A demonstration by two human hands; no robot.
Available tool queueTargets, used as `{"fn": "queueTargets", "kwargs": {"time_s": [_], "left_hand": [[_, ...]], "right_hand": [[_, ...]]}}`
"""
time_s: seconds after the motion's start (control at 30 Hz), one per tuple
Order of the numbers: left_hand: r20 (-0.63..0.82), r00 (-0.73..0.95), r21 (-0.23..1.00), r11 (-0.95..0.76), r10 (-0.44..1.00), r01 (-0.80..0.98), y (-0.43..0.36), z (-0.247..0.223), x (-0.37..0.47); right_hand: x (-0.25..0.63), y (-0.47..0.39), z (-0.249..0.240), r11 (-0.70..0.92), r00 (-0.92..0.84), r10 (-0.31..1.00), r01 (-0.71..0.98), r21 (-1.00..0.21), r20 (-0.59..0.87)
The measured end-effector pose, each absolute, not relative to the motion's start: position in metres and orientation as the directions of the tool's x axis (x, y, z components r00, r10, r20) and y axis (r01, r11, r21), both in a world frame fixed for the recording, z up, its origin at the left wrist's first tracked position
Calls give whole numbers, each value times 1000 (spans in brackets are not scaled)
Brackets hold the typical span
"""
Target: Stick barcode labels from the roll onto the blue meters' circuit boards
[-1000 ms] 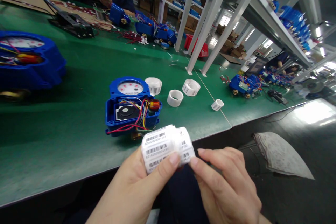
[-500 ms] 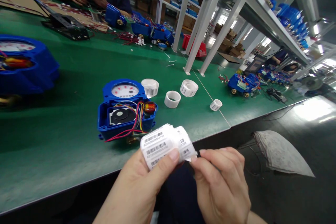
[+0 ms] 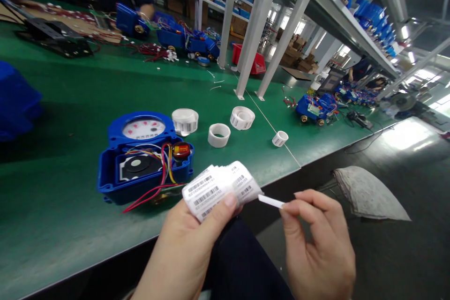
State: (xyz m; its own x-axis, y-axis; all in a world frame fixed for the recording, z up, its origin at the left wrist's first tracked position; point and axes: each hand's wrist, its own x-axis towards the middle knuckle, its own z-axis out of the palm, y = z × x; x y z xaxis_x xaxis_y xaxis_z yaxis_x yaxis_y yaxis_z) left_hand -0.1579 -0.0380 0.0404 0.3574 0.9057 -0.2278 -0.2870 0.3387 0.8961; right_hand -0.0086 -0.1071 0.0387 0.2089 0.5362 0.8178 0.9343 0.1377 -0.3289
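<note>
Label peeled, not yet stuck on.
Left hand [image 3: 190,243] grips barcode roll [image 3: 220,187]; right hand [image 3: 321,248] pinches label [image 3: 271,202] by the bench's [image 3: 70,225] front edge, near the open blue meter [image 3: 144,161].

The room is bright enough to see well. Strong white light pours in from the far windows [image 3: 281,16] and makes a shiny white patch of glare on the dark grey floor [image 3: 404,136] at the right. The flat green table top [image 3: 70,93] is evenly lit, with a soft dark shadow under the open blue plastic box with coloured wires [image 3: 144,159]. The edges look bent and stretched. The far left corner is dark and blurry.
</note>
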Motion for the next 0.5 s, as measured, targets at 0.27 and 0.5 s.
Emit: {"fn": "queueTargets", "kwargs": {"time_s": [0.27,0.5], "left_hand": [[43,607,618,-498,794,608,-21,28,-146],[24,625,234,-612,780,755,4,36,-112]], "right_hand": [[-1,-85,-11,284,480,806,200,-938,346],[-5,-64,-33,214,595,756,169,-962,273]]}}
